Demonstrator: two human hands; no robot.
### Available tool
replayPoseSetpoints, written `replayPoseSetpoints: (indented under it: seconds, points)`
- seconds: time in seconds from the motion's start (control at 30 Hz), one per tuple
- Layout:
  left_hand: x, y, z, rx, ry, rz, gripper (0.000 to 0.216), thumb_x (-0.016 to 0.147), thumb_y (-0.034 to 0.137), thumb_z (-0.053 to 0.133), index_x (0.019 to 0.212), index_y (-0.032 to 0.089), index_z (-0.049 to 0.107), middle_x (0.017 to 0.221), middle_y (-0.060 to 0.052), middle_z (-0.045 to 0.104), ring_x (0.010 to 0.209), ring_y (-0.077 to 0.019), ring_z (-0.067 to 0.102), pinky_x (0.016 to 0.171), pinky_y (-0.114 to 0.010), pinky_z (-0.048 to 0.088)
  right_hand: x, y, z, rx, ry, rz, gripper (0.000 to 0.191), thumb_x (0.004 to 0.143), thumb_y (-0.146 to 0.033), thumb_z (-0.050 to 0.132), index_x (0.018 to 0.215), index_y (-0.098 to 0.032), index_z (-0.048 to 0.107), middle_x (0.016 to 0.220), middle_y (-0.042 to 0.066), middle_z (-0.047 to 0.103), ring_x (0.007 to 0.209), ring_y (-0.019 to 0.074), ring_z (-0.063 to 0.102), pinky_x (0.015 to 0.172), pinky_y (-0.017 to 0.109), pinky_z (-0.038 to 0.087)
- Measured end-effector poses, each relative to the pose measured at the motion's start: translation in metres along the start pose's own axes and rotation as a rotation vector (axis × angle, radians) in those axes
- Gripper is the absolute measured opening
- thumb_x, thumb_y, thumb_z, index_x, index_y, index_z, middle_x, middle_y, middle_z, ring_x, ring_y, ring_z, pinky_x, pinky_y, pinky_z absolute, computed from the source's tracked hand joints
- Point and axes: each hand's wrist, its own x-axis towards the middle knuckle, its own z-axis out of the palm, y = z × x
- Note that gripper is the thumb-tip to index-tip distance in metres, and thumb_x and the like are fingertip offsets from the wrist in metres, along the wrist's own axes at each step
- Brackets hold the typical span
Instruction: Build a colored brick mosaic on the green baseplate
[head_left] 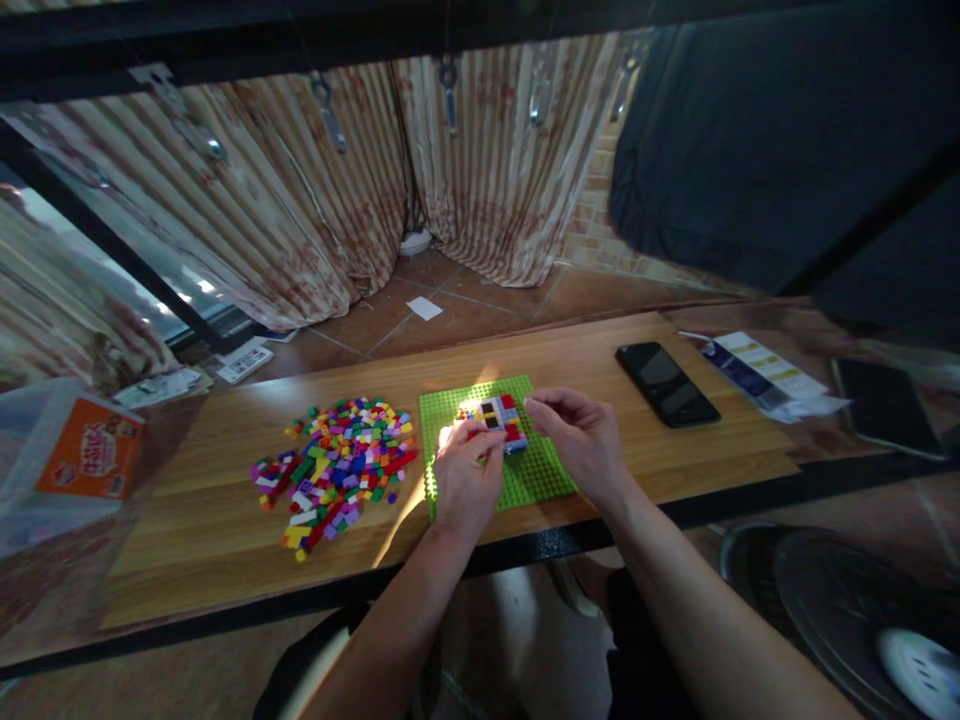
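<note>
A green studded baseplate (536,483) lies on the wooden table, and on it sits a flat build of toy bricks (491,412) in red, black, white and blue-grey. My left hand (466,478) rests at the near left side of this build, with curled fingers and thumb gripping its edge and hiding part of it. Just right of the build, above the baseplate, my right hand (581,430) is closed in a pinch. Something small and pale may be at its fingertips, too small to make out. Left of the baseplate spreads a pile of loose colourful bricks (352,465).
A black phone (666,384) lies on the right of the wooden table (210,500), with a leaflet (772,370) and another dark device (889,408) farther right. A clear plastic tub (45,500) with an orange label stands at the left. Striped curtains (300,200) hang behind.
</note>
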Motion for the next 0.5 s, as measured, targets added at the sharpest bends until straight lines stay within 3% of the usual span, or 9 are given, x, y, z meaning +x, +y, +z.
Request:
replayPoseSetpoints:
  seconds: [0.2,0.5]
  points:
    - [-0.011,0.001,-0.002,0.211,-0.047,0.108,0.027,0.091,0.019,0.054,0.110,0.025,0.073,0.109,-0.006,0.062,0.096,-0.0206,0.055,0.085,-0.038,0.048,0.000,-0.003,0.001,0.051,0.021,0.040,0.013,0.071,-0.031,0.073,0.073,-0.018,0.072,0.064,0.000,0.067,0.056,0.0108,0.058,0.055,0.024,0.048]
    - [-0.023,0.006,0.000,0.496,-0.107,0.130,0.037,0.093,0.024,0.052,0.129,0.030,0.060,0.124,-0.009,0.053,0.101,-0.0254,0.049,0.084,-0.043,0.046,-0.001,-0.002,0.002,0.078,-0.011,0.057,0.014,0.069,-0.032,0.074,0.071,-0.018,0.072,0.060,-0.002,0.065,0.053,0.0094,0.054,0.053,0.023,0.045]
